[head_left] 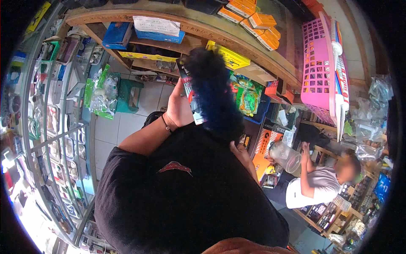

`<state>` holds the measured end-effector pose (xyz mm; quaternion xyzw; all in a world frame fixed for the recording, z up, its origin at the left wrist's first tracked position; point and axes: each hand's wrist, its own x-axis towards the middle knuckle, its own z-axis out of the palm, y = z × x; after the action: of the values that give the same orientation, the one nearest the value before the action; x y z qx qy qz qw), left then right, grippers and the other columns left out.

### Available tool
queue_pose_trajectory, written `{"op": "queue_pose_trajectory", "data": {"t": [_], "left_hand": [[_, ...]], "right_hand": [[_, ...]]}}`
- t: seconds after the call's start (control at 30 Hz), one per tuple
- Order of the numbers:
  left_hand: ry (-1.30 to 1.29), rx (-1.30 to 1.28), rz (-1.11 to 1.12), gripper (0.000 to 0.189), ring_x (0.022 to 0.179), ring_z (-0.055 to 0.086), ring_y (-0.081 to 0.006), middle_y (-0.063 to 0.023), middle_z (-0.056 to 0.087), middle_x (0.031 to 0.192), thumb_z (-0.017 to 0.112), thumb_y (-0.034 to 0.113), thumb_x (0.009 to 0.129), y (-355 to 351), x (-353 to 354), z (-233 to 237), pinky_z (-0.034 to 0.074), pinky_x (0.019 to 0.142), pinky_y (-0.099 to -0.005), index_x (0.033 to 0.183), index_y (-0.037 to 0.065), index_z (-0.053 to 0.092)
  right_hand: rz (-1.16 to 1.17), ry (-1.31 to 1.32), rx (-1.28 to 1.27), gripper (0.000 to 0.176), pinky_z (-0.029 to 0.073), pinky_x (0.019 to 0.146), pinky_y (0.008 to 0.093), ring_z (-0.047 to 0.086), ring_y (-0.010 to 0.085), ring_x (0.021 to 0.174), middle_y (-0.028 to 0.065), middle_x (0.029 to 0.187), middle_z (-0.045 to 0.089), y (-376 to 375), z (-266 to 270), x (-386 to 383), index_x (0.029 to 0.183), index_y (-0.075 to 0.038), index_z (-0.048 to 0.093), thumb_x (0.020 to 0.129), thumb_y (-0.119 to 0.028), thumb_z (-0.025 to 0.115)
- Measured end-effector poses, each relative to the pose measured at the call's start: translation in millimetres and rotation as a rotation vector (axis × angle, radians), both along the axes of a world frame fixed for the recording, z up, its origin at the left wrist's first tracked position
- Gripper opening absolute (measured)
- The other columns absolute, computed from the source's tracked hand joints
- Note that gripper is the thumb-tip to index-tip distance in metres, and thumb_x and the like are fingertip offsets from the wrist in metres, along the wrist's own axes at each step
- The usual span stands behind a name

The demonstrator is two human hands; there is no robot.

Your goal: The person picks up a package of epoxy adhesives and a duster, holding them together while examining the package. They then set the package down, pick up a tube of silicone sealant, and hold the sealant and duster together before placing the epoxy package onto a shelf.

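My left hand (179, 108), with a bracelet at its wrist, is closed around the edge of a black, red and white card pack (188, 86). Its print begins "EPO", and the rest is covered. A dark blue-black fluffy duster (213, 91) lies across the pack's face, partly blurred. At the duster's lower end is my right hand (242, 153), fingers curled; the handle is hidden. Beyond the duster lie green and orange plastic-bagged goods (247, 97).
A wooden shelf (177, 19) with boxes curves across the top. A pink basket (315, 63) stands at right. Glass display racks (55, 127) line the left. A green stool (129, 95) stands on the floor. Another person (315, 186) at right holds a clear container (287, 156).
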<state>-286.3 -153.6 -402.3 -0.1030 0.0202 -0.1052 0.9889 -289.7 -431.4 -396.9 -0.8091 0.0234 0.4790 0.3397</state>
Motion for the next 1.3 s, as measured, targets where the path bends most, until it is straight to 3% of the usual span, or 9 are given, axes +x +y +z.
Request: {"op": "queue_pose_trajectory", "data": {"t": [0.17,0.2,0.27,0.47,0.73,0.83,0.87,1.0,1.3], "left_hand": [[-0.231,0.042,0.093,0.062,0.12,0.035,-0.0265,-0.01,0.036,0.131,0.045,0.047,0.079,-4,-8,-28,0.021,0.102,-0.044,0.128,0.009,0.035],[0.226,0.307,0.008,0.076,0.119,0.035,-0.029,-0.0104,0.038,0.129,0.053,0.056,0.071,-7,-3,-34,0.022,0.101,-0.0464,0.129,0.01,0.033],[-0.062,0.065,0.036,0.064,0.119,0.035,-0.0282,-0.0112,0.039,0.128,0.043,0.052,0.08,-3,-7,-30,0.023,0.1,-0.0463,0.127,0.009,0.035],[-0.025,0.115,0.091,0.074,0.121,0.032,-0.0285,-0.0102,0.034,0.132,0.049,0.054,0.075,-5,-5,-11,0.021,0.101,-0.047,0.13,0.009,0.029],[-0.023,-0.04,0.014,0.064,0.121,0.032,-0.0271,-0.0088,0.035,0.132,0.041,0.05,0.081,-2,-2,-23,0.022,0.101,-0.0466,0.13,0.01,0.031],[-0.162,0.107,0.094,0.062,0.12,0.034,-0.0256,-0.0085,0.037,0.131,0.042,0.048,0.081,-4,-7,-17,0.022,0.101,-0.0453,0.13,0.011,0.031],[0.117,-0.034,0.048,0.061,0.12,0.034,-0.0267,-0.0088,0.037,0.131,0.043,0.046,0.081,-4,-7,-25,0.022,0.101,-0.0453,0.13,0.011,0.031],[0.036,-0.037,-0.004,0.062,0.119,0.035,-0.0284,-0.0108,0.037,0.13,0.043,0.049,0.08,-3,-2,-21,0.022,0.101,-0.0457,0.128,0.01,0.034],[0.019,-0.002,0.056,0.059,0.117,0.038,-0.0274,-0.0102,0.043,0.126,0.044,0.047,0.082,-4,-4,-2,0.025,0.099,-0.0453,0.126,0.01,0.037]], "right_hand": [[0.089,0.009,-0.046,0.05,0.034,0.049,0.0285,0.042,0.0096,0.054,0.001,0.056,0.048,14,21,-1,0.065,0.001,0.055,0.086,-0.044,0.045],[0.053,-0.022,0.007,0.051,0.034,0.049,0.0285,0.041,0.0096,0.054,0.0011,0.055,0.047,15,21,-3,0.065,0.001,0.054,0.086,-0.045,0.045],[0.021,-0.054,0.063,0.053,0.034,0.049,0.0284,0.041,0.0097,0.054,0.0013,0.055,0.046,13,17,-4,0.064,0.001,0.054,0.086,-0.046,0.044],[0.057,-0.12,-0.14,0.055,0.033,0.048,0.0289,0.04,0.0101,0.052,0.0013,0.052,0.044,6,3,-6,0.058,0.0,0.051,0.086,-0.047,0.044],[-0.142,-0.061,0.073,0.054,0.035,0.05,0.0295,0.043,0.0114,0.054,0.0013,0.054,0.046,-33,-51,-12,0.061,-0.001,0.053,0.086,-0.048,0.043],[-0.006,-0.056,0.035,0.054,0.033,0.048,0.0292,0.042,0.0112,0.052,0.0013,0.053,0.047,15,22,-7,0.061,-0.002,0.052,0.085,-0.049,0.043],[-0.008,-0.056,0.035,0.054,0.033,0.048,0.0292,0.042,0.0112,0.052,0.0013,0.053,0.047,14,20,-5,0.061,-0.002,0.052,0.085,-0.049,0.043],[-0.085,-0.03,0.024,0.055,0.034,0.05,0.0296,0.043,0.0123,0.054,0.0025,0.055,0.047,-17,-24,-7,0.062,-0.001,0.054,0.084,-0.049,0.044],[-0.143,-0.025,0.061,0.056,0.036,0.051,0.0273,0.044,0.0111,0.056,0.003,0.055,0.047,2,2,-5,0.062,-0.001,0.055,0.082,-0.052,0.046]]}}
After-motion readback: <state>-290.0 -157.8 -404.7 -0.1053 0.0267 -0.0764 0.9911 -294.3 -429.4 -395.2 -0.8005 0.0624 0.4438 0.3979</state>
